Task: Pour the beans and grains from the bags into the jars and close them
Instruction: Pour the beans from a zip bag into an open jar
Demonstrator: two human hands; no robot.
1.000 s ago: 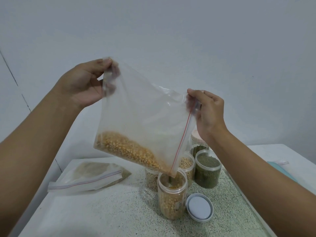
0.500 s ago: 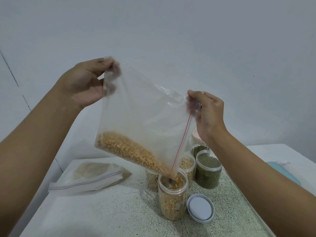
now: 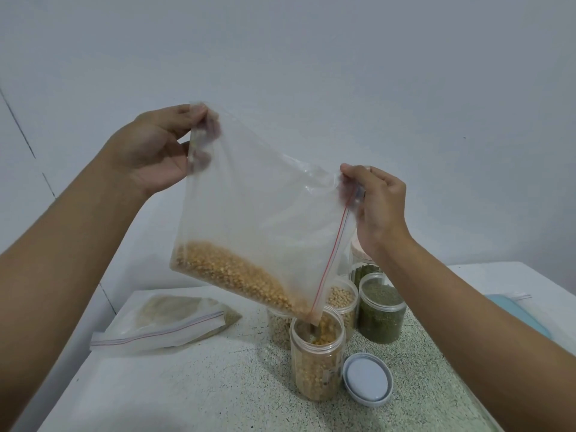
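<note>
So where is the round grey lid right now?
In the head view the grey lid lies on the speckled table, just right of the open jar of yellow grains and in front of the green-filled jar.

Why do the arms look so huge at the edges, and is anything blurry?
Head view: the wide-angle lens enlarges whatever nears the corners; the bag corner pinched by the left hand looks smeared; grains falling into the open jar streak; lighting is soft, shadows faint.
</note>
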